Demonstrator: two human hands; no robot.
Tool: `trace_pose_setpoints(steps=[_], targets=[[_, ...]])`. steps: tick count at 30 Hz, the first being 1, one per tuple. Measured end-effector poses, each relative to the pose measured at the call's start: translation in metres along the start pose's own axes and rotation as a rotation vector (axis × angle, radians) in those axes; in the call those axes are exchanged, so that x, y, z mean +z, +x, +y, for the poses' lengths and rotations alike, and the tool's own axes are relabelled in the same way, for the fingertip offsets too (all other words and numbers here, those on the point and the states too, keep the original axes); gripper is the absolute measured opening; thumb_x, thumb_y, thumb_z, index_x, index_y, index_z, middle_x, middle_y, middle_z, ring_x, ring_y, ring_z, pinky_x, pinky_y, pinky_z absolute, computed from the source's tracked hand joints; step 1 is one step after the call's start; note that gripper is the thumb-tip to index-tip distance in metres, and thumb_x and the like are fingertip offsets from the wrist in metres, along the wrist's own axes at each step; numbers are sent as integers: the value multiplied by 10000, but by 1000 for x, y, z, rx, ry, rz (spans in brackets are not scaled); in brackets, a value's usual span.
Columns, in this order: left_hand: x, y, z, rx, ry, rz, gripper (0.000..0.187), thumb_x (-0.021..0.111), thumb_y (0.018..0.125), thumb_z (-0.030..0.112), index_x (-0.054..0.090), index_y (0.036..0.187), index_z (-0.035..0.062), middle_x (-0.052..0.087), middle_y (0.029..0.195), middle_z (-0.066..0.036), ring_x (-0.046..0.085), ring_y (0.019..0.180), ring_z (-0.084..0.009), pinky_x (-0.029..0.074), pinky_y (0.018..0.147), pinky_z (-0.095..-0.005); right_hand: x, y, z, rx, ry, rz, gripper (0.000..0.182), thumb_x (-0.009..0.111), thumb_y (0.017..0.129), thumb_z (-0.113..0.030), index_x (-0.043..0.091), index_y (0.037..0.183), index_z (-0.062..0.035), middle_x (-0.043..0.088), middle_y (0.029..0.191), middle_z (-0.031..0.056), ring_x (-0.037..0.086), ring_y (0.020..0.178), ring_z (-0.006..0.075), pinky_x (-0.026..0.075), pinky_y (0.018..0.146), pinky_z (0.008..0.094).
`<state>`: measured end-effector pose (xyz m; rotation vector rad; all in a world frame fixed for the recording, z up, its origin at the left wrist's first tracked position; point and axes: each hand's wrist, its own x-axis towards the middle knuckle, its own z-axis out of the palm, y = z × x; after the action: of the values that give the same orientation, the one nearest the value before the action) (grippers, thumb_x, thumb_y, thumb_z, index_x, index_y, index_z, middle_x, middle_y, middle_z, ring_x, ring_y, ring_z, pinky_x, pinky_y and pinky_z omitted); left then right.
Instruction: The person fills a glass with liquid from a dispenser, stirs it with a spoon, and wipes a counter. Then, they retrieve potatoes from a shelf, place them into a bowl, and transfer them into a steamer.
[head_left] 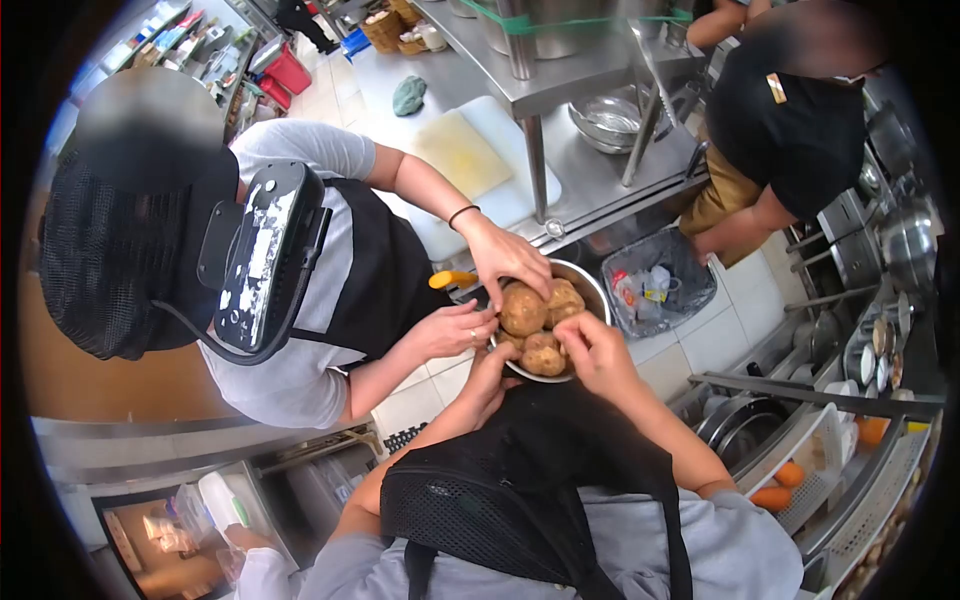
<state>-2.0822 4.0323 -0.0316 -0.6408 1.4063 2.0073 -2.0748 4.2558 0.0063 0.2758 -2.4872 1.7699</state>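
Several brown potatoes (524, 308) fill a round metal bowl (592, 285) in front of me. My left hand (485, 382) grips the bowl's near left rim, its thumb by the potatoes. Over the bowl's right side, the fingers of my right hand (600, 358) are curled and pinched together beside a potato (543, 354); whatever they hold is hidden. Facing me from the left, a co-worker has one hand (510, 262) on top of the potatoes and the other (455, 330) at the bowl's left edge. A yellow handle (452, 280) shows beside the bowl.
A trash bin with a black liner (660, 285) stands beyond the bowl at right. Behind it runs a steel counter with a cutting board (465, 150) and a green cloth (409, 95). Another person in black (785, 120) stands at the upper right. Carrots (772, 498) lie at lower right.
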Motion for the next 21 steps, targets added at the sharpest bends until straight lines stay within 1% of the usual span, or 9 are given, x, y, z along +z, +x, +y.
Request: trace_pose_setpoints(steps=[2, 5, 7, 8, 9, 11, 12, 19, 21], targets=[[-1, -1, -2, -9, 8, 55, 660, 615, 911, 170, 410, 1534, 99, 608, 1336, -123, 647, 1183, -246, 580, 926, -457, -12, 1, 8, 133, 221, 39, 100, 648, 1046, -66, 713, 1081, 1, 719, 843, 45, 669, 739, 89, 544, 673, 267], [-12, 6, -10, -30, -44, 21, 571, 586, 928, 184, 494, 1472, 37, 631, 1350, -140, 644, 1234, -266, 575, 976, -480, -47, 10, 26, 201, 286, 198, 105, 723, 1018, -110, 730, 1005, -6, 712, 823, 3, 648, 735, 67, 529, 660, 249], [-13, 5, -11, -35, -77, 7, 539, 569, 934, 186, 528, 1441, 9, 639, 1366, -148, 636, 1269, -278, 571, 1001, -493, -75, 12, 44, 325, 124, 204, 160, 775, 990, -152, 734, 978, 2, 706, 814, -5, 640, 754, 57, 523, 664, 254], [-12, 4, -11, -31, -92, 4, 548, 564, 934, 181, 518, 1448, -4, 629, 1396, -154, 630, 1287, -288, 560, 1028, -506, -86, 15, 59, 352, -57, 166, 248, 808, 943, -148, 736, 1135, -10, 731, 807, 36, 692, 750, 140, 554, 693, 325], [-11, 3, -11, -26, -108, -1, 557, 559, 934, 175, 508, 1455, -17, 620, 1426, -160, 623, 1305, -298, 549, 1056, -519, -96, 11, 69, 357, -59, 172, 248, 808, 943, -148, 736, 1135, -10, 731, 807, 36, 692, 750, 140, 554, 693, 325], [-12, 2, -9, -29, -105, -12, 562, 556, 934, 174, 505, 1459, -20, 615, 1432, -165, 622, 1304, -301, 540, 1072, -520, -107, 6, 71, 225, -619, -17, 474, 815, 899, -134, 675, 1340, -36, 760, 873, 110, 741, 808, 273, 575, 773, 407], [-13, 0, -9, -26, -106, -15, 566, 553, 934, 173, 501, 1463, -23, 610, 1437, -170, 622, 1304, -303, 530, 1088, -521, -109, 3, 70, 324, -588, -70, 637, 809, 879, -152, 590, 1471, -70, 774, 1039, 163, 742, 921, 368, 570, 844, 465], [-13, -1, -9, -4, -153, -40, 557, 538, 933, 164, 507, 1455, -29, 615, 1435, -185, 613, 1327, -315, 522, 1098, -524, -90, 10, 57, 358, -404, -121, 510, 782, 926, -259, 663, 1375, -49, 754, 1169, 195, 733, 977, 387, 567, 885, 472], [-12, -4, -7, -18, -144, -56, 560, 524, 934, 164, 501, 1455, -41, 617, 1433, -195, 613, 1330, -322, 527, 1094, -527, -85, 10, 60, 239, -460, -151, 469, 765, 942, -287, 686, 1328, -32, 755, 1133, 215, 720, 1023, 397, 554, 928, 475]])
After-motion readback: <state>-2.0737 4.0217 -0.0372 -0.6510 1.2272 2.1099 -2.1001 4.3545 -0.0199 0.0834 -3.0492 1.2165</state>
